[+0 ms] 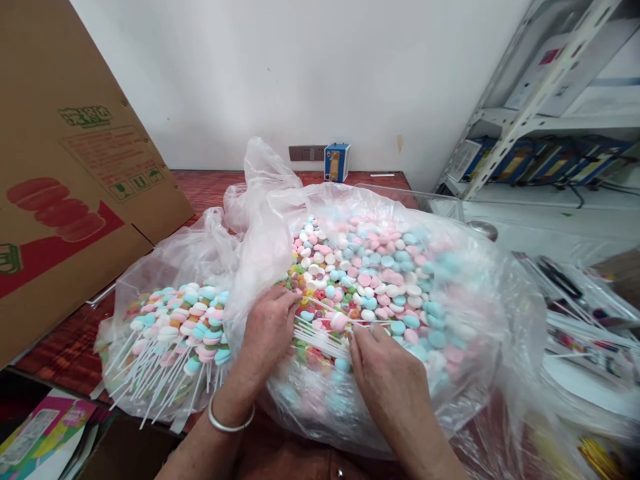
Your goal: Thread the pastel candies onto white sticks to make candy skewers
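A large clear plastic bag (470, 393) lies open before me, full of pink, blue and white button-shaped marshmallows (390, 273) and colourful ring gummies (311, 283). Several white sticks (320, 339) rest on top, between my hands. At the left of the pile, my left hand (267, 330) is closed, its fingertips pinching a thin white stick. My right hand (385, 367) is closed too, its fingertips at a white stick beside a pink-and-white marshmallow (339, 323). What lies inside its fingers is partly hidden. Left of this bag, another clear bag holds finished-looking candy skewers (185, 323).
A tall cardboard box (90, 153) stands at the left on the red-brown table (200, 183). A small blue-and-white box (337, 162) is by the wall socket (305, 153). White metal shelves (530, 120) rise at the right, above packaged items (575, 333). Colourful printed packaging (45, 433) lies lower left.
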`<state>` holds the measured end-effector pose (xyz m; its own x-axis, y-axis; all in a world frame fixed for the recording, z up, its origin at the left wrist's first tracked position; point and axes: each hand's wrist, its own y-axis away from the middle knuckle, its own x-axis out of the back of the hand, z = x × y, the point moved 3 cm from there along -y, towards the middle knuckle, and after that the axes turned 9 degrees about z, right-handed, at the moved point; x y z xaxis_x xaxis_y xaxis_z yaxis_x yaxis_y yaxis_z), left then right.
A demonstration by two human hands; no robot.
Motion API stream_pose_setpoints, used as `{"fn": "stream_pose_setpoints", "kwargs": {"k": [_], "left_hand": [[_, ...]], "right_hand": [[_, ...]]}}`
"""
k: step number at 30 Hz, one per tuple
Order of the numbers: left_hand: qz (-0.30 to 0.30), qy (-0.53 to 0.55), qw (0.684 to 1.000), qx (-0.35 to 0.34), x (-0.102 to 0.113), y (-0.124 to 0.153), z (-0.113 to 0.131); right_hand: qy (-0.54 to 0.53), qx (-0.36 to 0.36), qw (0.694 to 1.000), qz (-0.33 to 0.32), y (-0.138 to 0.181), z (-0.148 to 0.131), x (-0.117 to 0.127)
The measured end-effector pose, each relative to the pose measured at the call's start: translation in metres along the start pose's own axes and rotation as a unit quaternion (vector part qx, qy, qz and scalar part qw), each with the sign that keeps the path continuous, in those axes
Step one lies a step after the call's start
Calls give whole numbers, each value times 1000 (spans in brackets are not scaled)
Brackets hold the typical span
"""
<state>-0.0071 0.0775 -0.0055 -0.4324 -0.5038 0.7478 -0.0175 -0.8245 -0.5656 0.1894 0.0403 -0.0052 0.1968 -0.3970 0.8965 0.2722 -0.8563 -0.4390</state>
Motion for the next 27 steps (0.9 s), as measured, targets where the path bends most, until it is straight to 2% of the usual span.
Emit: {"fn": "stream_pose_setpoints", "kwargs": {"k": [2, 8, 14, 18, 23, 27], "left_hand": [[-4, -9, 1000, -7, 0, -1, -3], [8, -27, 999, 31, 6, -4, -12], [-41, 39, 998, -3, 7, -11, -12], [-61, 41, 997, -21, 1, -16, -7], [-24, 108, 992, 64, 2, -16, -4], [-27, 211, 962, 169, 5, -9, -2]], "right_hand": [[-3, -2, 1000, -11, -4, -5, -1], [-49, -37, 996, -64, -9, -6, -5], [-203, -72, 970, -108, -2, -13, -16], [-240, -103, 960, -96, 0, -11, -22], [-190, -83, 978, -31, -1, -8, -15], [-139, -51, 989, 3, -3, -12, -8]]}}
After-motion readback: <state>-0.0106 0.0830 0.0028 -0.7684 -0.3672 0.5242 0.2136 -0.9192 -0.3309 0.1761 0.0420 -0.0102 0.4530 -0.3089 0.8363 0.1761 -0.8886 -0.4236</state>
